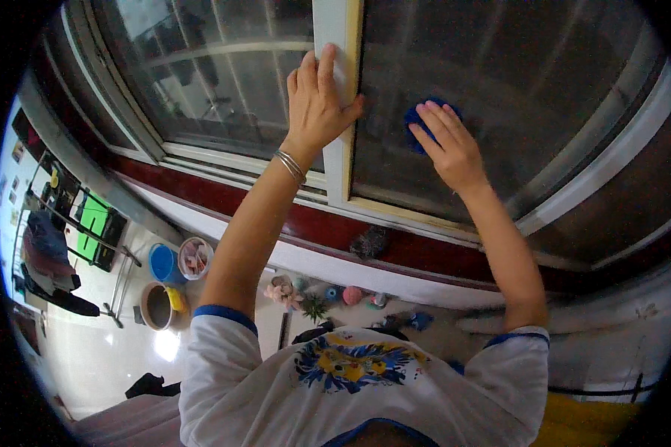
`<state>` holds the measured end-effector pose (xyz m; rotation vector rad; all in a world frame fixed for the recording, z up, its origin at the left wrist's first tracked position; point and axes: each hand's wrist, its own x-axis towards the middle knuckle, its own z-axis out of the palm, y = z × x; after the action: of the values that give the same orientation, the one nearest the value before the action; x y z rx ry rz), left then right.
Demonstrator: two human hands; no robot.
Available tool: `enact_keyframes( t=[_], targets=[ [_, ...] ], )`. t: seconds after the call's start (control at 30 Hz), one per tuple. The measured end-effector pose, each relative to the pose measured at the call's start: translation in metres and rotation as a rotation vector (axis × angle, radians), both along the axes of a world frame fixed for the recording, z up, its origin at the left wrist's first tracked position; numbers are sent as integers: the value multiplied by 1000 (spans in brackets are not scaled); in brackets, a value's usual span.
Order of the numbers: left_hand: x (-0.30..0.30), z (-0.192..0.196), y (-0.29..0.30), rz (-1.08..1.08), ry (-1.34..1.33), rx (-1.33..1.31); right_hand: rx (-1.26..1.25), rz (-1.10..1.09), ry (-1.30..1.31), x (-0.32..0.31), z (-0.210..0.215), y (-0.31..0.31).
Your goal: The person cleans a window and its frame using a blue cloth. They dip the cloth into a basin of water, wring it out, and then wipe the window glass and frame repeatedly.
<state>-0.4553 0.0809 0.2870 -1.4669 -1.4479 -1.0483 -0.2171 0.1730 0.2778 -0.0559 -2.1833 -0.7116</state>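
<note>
My left hand (320,100) rests on the white upright frame (339,164) of a sliding window. Its fingers stretch upward and its thumb points right, with bangles around the wrist. To the right, my right hand (449,145) presses a bundled blue scrubbing pad (414,123) flat against the dark mesh screen (514,82). Most of the pad is covered by the fingers, so its exact kind is hard to make out. On the dark red sill (309,223) below lies a grey, wiry scourer (369,242), apart from both hands.
Below left on the shiny floor stand a blue bucket (162,262), a white tub (203,253) with things in it and a brown basin (155,307) with a yellow cloth (176,298). A clothes rack (74,216) is farther left. Under the sill lies a pink ball (352,296).
</note>
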Motion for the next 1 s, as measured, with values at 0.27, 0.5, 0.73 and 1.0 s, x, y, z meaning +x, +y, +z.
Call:
enact_keyframes(
  t=[0.27,0.5,0.73,1.0],
  targets=[
    [-62,-1,-29,71,-12,-27,26,70,-48,-40,-3,-7],
    [-85,-6,-31,-3,-81,-8,97,107,-160,-72,-31,-10],
    [-94,-16,-22,-78,-110,35,377,175,-12,-117,126,8],
    [-88,-16,-23,-121,-165,26,309,-206,782,-97,406,26]
  ],
)
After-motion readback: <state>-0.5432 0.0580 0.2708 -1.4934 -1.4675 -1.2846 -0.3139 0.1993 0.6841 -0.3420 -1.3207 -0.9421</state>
